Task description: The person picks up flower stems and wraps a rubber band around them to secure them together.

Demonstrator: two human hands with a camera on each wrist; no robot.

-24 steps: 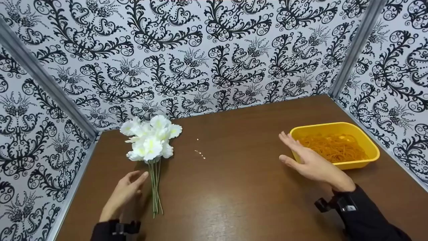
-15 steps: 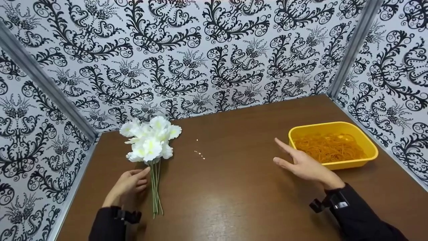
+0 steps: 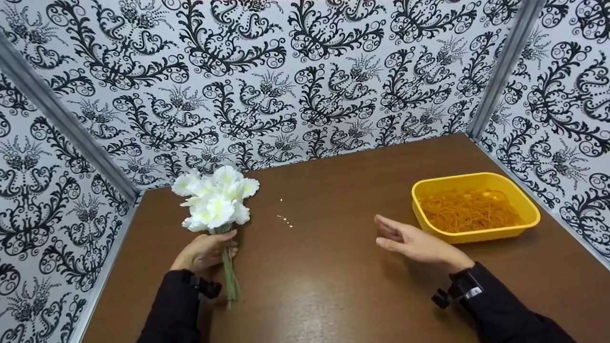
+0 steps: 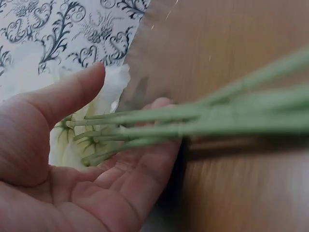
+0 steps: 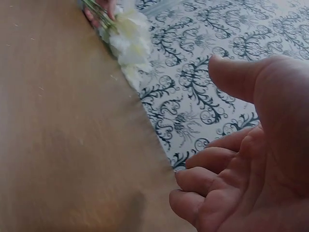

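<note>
A bunch of white artificial-looking flowers [image 3: 217, 202] with yellowish centres lies to the left, its long green stems [image 3: 232, 283] toward me. My left hand [image 3: 205, 250] holds the stems just below the blooms, thumb above and fingers curled beneath. In the left wrist view the green stems [image 4: 207, 121] cross over the fingers, and the thumb stands apart from them. My right hand [image 3: 419, 245] hovers over the table, fingers loosely bent and holding nothing; the right wrist view shows its bare palm [image 5: 251, 193]. It is left of and nearer me than the yellow tub [image 3: 498, 233].
Thin orange-brown strands, looking like rubber bands [image 3: 469, 209], fill the tub at the right. Several tiny pale bits [image 3: 286, 219] lie on the brown table [image 3: 329, 267] beside the blooms. Patterned panels [image 3: 305, 85] enclose the back and sides.
My left hand has moved right from beside the stems and taken hold of them; the stem ends have shifted slightly right. My right hand has drawn left and nearer, away from the tub.
</note>
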